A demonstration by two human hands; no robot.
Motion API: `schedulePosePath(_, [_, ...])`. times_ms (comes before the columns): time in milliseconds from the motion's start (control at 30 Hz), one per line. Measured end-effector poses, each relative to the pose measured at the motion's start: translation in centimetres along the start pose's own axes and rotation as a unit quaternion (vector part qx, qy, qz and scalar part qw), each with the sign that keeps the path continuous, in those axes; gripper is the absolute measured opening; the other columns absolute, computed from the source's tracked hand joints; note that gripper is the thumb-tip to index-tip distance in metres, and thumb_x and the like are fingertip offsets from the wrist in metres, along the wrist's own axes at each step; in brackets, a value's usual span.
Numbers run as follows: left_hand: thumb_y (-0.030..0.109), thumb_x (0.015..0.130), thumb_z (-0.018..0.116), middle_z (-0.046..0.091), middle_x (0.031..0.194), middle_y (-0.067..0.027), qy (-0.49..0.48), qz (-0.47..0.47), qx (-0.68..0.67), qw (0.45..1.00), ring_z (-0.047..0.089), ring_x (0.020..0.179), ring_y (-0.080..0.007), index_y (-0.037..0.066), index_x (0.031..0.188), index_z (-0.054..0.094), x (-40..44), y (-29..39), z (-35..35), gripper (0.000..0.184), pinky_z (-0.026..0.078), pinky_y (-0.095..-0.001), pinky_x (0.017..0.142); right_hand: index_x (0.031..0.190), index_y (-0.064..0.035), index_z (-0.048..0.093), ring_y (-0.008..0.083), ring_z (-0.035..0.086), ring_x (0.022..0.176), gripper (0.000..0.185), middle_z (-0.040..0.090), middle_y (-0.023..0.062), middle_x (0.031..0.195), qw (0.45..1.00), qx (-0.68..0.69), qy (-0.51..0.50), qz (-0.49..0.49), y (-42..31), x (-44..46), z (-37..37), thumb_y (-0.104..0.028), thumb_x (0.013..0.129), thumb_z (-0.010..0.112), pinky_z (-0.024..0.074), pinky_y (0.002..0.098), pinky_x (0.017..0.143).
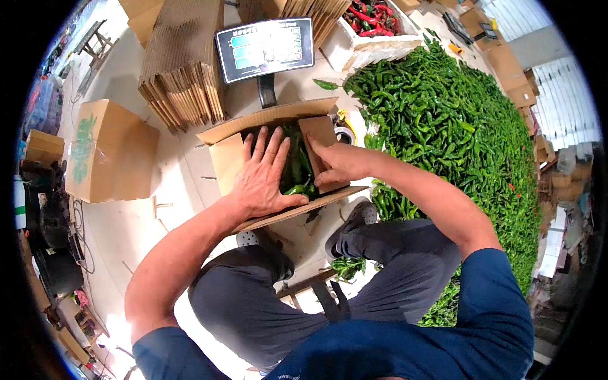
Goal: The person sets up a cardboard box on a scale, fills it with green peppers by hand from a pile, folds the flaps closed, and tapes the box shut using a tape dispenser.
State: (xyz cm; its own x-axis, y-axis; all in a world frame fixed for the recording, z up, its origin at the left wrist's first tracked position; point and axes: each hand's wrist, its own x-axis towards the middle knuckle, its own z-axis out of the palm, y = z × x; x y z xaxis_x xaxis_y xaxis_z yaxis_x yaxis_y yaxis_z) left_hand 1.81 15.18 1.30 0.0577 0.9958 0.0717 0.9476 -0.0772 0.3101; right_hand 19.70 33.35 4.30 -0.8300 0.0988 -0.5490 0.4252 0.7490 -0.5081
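Note:
An open cardboard box (228,158) stands on the floor before my knees, its flaps spread. Green peppers (296,161) show inside it. My left hand (263,174) lies flat over the peppers, fingers spread and pointing away from me, thumb out to the right; it hides part of the contents. At the box's right side, my right hand (342,163) has its fingers bent over the edge of the right flap (322,131). The grip underneath is partly hidden.
A large heap of green peppers (443,120) covers the floor at right. Behind the box stands a scale display (265,49). Stacked flat cartons (180,63) are at back left, a closed carton (111,152) at left, and a white foam box (373,50) of red peppers behind.

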Motion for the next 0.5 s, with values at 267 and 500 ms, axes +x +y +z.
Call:
schedulePosePath(267, [0.077,0.084,0.050,0.027,0.162,-0.0224,-0.030,0.019,0.040,0.999,0.018,0.150,-0.0468,0.008,0.155,0.034,0.1,0.9,0.8,0.100,0.004,-0.0662,0.119,0.152,0.0155,0.005,0.0493,0.066,0.092,0.113,0.066,0.0367,0.097,0.999,0.003,0.025,0.040,-1.5,-0.5,0.6,-0.040,0.083,0.075,0.0546,0.0477,0.083])
schedulePosePath(500, [0.078,0.086,0.045,0.022,0.163,-0.0233,-0.013,0.029,0.023,0.999,0.013,0.150,-0.0493,0.005,0.156,0.030,0.9,0.5,0.7,0.102,0.002,-0.0641,0.121,0.157,0.0037,0.013,0.0472,0.067,0.092,0.115,0.067,0.0336,0.101,0.997,-0.017,0.076,0.023,-0.2,-1.7,0.3,-0.052,0.079,0.076,0.0538,0.0478,0.080])
